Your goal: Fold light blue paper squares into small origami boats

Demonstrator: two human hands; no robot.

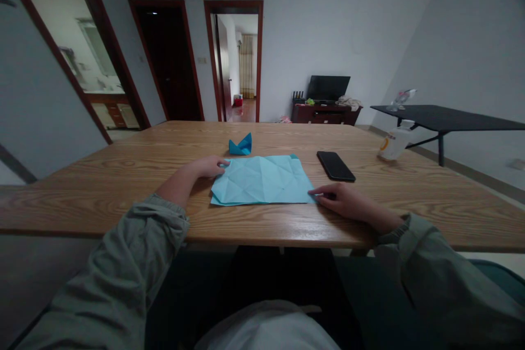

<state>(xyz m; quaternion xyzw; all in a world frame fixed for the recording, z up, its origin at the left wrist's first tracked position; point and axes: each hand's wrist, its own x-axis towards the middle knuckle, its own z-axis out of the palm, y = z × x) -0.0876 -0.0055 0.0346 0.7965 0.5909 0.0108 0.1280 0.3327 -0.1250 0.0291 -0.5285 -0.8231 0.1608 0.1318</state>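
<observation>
A light blue sheet of paper (266, 179), marked with crossing fold lines, lies on the table in front of me. It looks doubled, as a second layer shows along its lower left edge and a darker corner at its upper right. My left hand (209, 165) grips the sheet's upper left corner with its fingertips. At the lower right corner, my right hand (338, 198) has thumb and forefinger on the paper's edge. Just beyond the sheet stands a folded blue paper boat (240, 145), touched by neither hand.
A black phone (335, 166) lies right of the paper on the wooden table (143, 175). Farther right stands a white plastic container (396, 142). Behind it is a black table (447, 116). A television (328, 88) on a low cabinet and several doorways line the far wall.
</observation>
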